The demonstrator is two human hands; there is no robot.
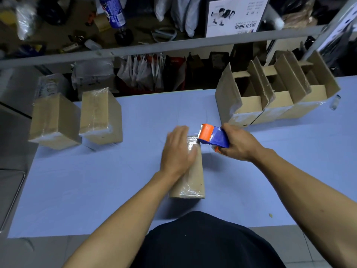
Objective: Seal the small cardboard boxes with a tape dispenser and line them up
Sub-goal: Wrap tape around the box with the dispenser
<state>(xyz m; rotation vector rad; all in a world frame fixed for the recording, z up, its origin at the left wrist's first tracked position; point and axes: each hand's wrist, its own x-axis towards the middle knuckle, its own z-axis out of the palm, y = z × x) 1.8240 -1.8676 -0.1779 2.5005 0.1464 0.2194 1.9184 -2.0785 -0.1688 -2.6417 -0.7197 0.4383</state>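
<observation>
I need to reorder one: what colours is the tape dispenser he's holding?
Orange at the front, blue body; the tape dispenser shows best in the head view, gripped by the right hand.

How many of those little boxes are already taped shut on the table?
3. Two sealed boxes stand at the far left, one beside the other. The third lies in the middle under the left hand. The open boxes may hide more.

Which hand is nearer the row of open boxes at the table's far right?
Right. The right hand, gripping the tape dispenser, sits just in front of the open boxes; the left hand presses flat on the centre box, farther away.
</observation>
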